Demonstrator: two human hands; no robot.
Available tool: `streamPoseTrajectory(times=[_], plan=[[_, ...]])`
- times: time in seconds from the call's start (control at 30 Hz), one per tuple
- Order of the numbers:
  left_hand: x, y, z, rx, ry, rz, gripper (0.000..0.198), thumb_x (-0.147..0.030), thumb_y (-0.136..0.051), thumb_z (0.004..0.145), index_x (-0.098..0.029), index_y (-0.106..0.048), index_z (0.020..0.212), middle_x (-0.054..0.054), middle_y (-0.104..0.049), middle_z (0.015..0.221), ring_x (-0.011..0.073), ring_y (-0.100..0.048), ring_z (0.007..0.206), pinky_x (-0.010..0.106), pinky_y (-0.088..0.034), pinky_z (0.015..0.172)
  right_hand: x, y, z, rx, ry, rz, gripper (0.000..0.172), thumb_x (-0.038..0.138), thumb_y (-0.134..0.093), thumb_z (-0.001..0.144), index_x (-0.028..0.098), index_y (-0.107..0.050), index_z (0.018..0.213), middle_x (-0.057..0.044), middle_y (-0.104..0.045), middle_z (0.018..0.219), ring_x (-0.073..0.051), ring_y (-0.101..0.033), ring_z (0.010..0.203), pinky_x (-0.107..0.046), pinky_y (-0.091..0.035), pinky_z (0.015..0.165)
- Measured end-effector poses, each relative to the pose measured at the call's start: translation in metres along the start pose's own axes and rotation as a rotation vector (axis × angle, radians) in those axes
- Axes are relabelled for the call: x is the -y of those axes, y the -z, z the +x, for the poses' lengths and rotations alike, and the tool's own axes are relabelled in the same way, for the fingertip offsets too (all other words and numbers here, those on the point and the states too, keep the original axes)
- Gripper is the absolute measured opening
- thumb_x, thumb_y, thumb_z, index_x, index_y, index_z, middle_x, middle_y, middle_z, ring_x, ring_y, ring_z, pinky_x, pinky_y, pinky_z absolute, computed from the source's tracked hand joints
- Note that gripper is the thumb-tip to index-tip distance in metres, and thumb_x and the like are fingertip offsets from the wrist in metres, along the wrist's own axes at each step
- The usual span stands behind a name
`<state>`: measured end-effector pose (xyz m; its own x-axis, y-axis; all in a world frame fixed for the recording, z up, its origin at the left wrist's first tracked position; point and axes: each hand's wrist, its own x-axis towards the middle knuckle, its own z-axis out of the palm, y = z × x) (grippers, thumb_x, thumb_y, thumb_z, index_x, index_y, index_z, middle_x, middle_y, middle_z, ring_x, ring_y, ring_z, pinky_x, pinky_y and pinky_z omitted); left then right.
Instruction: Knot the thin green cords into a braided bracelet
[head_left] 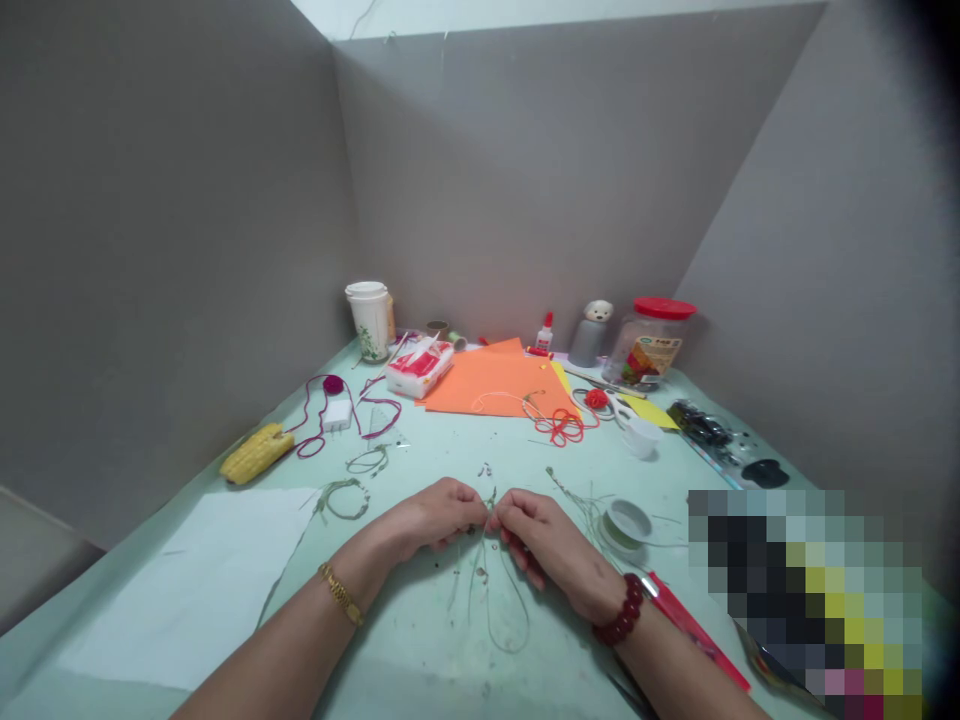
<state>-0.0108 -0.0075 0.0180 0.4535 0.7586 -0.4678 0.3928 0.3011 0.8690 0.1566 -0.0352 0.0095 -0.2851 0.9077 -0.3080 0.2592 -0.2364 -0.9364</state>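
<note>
My left hand (pixel 444 515) and my right hand (pixel 534 530) meet over the middle of the table, fingertips almost touching. Both pinch a thin green cord (pixel 517 645), which hangs in loops and loose strands below them. A small knotted end pokes up between the fingers; the exact grip point is partly hidden. Tiny beads (pixel 481 574) lie on the table under the cord, and a few pale ones (pixel 485 469) sit just beyond my hands. Right of my right hand are more green strands (pixel 574 495) and a spool of green cord (pixel 627 525).
A braided green bracelet (pixel 345 499) and white paper (pixel 202 580) lie left. Beyond are a corn-shaped object (pixel 257 453), tissue pack (pixel 420 368), orange paper (pixel 487 385), red cord (pixel 562 427), white cup (pixel 368 322) and red-lidded jar (pixel 651 343). A red box-cutter-like tool (pixel 697 630) lies beside my right forearm.
</note>
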Motion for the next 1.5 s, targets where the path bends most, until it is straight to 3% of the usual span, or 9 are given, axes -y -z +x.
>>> streamPoseTrajectory(times=[0.2,0.33,0.5,0.7,0.8,0.93,1.17,1.33,1.5], plan=[[0.005,0.001,0.004,0.004,0.011,0.007,0.026,-0.04,-0.057,0.067,-0.019,-0.041,0.061,-0.008,-0.03,0.052,0.005,-0.021,0.043,0.023,-0.012,0.042,0.005,-0.005,-0.002,-0.055,0.085,-0.149,0.003,0.022,-0.05,0.074,0.02,-0.048,0.075,0.008,-0.04,0.051,-0.006,-0.033,0.038,-0.016,-0.024,0.033],[0.008,0.001,0.007,0.02,-0.001,0.007,0.028,-0.04,-0.057,0.067,-0.02,-0.038,0.061,-0.008,-0.028,0.05,0.0053,-0.02,0.042,0.024,-0.011,0.041,0.005,-0.008,0.0,-0.151,0.147,-0.229,0.004,0.02,-0.053,0.073,0.019,-0.048,0.073,0.007,-0.042,0.054,-0.006,-0.037,0.045,-0.017,-0.028,0.042],[0.007,0.001,0.005,0.032,-0.012,-0.023,0.033,-0.043,-0.061,0.065,-0.02,-0.039,0.06,-0.009,-0.026,0.05,0.005,-0.018,0.043,0.024,-0.01,0.042,0.001,-0.009,0.002,-0.167,0.182,-0.307,0.003,0.019,-0.052,0.074,0.019,-0.049,0.072,0.006,-0.044,0.056,-0.009,-0.038,0.051,-0.02,-0.03,0.049],[0.005,-0.002,0.003,0.022,-0.022,-0.042,0.027,-0.041,-0.056,0.069,-0.019,-0.041,0.062,-0.008,-0.027,0.051,0.0049,-0.018,0.043,0.023,-0.01,0.041,-0.001,-0.006,0.001,-0.203,0.353,-0.475,0.01,0.012,-0.046,0.072,0.018,-0.048,0.064,0.002,-0.051,0.061,-0.011,-0.043,0.06,-0.021,-0.032,0.056],[0.003,-0.004,0.001,-0.037,-0.011,0.048,0.017,-0.033,-0.055,0.066,-0.019,-0.045,0.066,-0.008,-0.03,0.053,0.0049,-0.023,0.042,0.022,-0.016,0.04,0.003,-0.002,-0.001,-0.141,0.302,-0.406,0.009,0.012,-0.047,0.071,0.017,-0.048,0.064,0.004,-0.048,0.058,-0.009,-0.041,0.055,-0.02,-0.031,0.051],[0.004,-0.006,0.0,0.031,-0.034,0.133,0.018,-0.026,-0.06,0.058,-0.019,-0.049,0.07,-0.007,-0.035,0.055,0.006,-0.032,0.045,0.021,-0.025,0.041,0.004,0.001,0.0,-0.071,0.142,-0.253,0.006,0.022,-0.05,0.074,0.018,-0.048,0.069,0.006,-0.042,0.052,-0.006,-0.034,0.042,-0.017,-0.025,0.038],[0.008,-0.016,0.001,-0.033,-0.054,0.109,0.026,-0.039,-0.061,0.062,-0.019,-0.044,0.065,-0.008,-0.034,0.051,0.0058,-0.029,0.044,0.021,-0.022,0.04,-0.001,0.008,0.004,0.013,0.058,-0.041,0.005,0.022,-0.054,0.071,0.018,-0.051,0.071,0.007,-0.042,0.051,-0.005,-0.033,0.039,-0.016,-0.025,0.033],[0.007,-0.016,-0.003,-0.018,-0.049,0.111,0.019,-0.035,-0.058,0.064,-0.018,-0.05,0.07,-0.005,-0.043,0.057,0.006,-0.032,0.044,0.021,-0.024,0.04,0.0,0.015,0.003,0.03,-0.011,0.035,0.007,0.022,-0.056,0.07,0.017,-0.051,0.071,0.007,-0.041,0.047,-0.004,-0.032,0.038,-0.016,-0.025,0.034],[0.006,-0.016,-0.002,-0.009,-0.053,0.089,0.026,-0.037,-0.064,0.062,-0.019,-0.048,0.07,-0.007,-0.036,0.052,0.0064,-0.03,0.045,0.021,-0.022,0.04,-0.001,0.011,0.002,0.036,0.003,0.085,0.008,0.021,-0.057,0.068,0.016,-0.051,0.07,0.007,-0.043,0.05,-0.004,-0.034,0.04,-0.015,-0.025,0.034]])
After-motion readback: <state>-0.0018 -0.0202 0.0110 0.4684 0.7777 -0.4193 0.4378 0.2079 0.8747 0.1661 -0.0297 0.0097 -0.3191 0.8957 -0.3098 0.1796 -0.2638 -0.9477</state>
